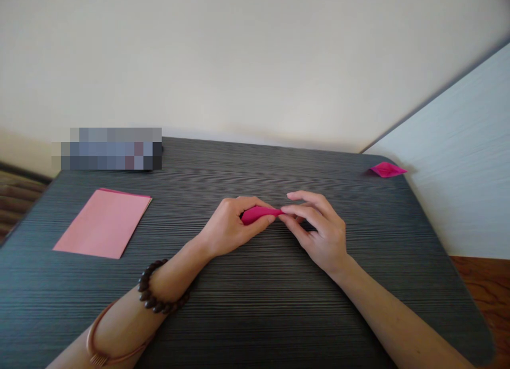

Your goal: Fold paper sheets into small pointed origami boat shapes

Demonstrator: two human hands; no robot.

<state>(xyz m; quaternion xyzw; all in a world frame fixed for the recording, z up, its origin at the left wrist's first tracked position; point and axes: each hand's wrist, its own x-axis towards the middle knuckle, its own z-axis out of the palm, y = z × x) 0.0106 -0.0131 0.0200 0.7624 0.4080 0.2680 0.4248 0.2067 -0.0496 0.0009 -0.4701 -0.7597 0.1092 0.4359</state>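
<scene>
A folded piece of bright pink paper [257,215] is held between both hands above the middle of the table. My left hand [229,226] wraps around its wider body, thumb in front and fingers behind. At its narrow right tip, my right hand [321,228] pinches with thumb and index finger while the other fingers are loosely raised. Part of the paper is hidden by the left hand. Beads and a copper-coloured band circle the left forearm.
On the left lies a stack of square paper [103,224], light pink on top. A folded magenta paper piece [386,170] sits near the far right corner. A pixelated object [115,151] stands at the back left. The dark table [247,316] meets a pale wall behind.
</scene>
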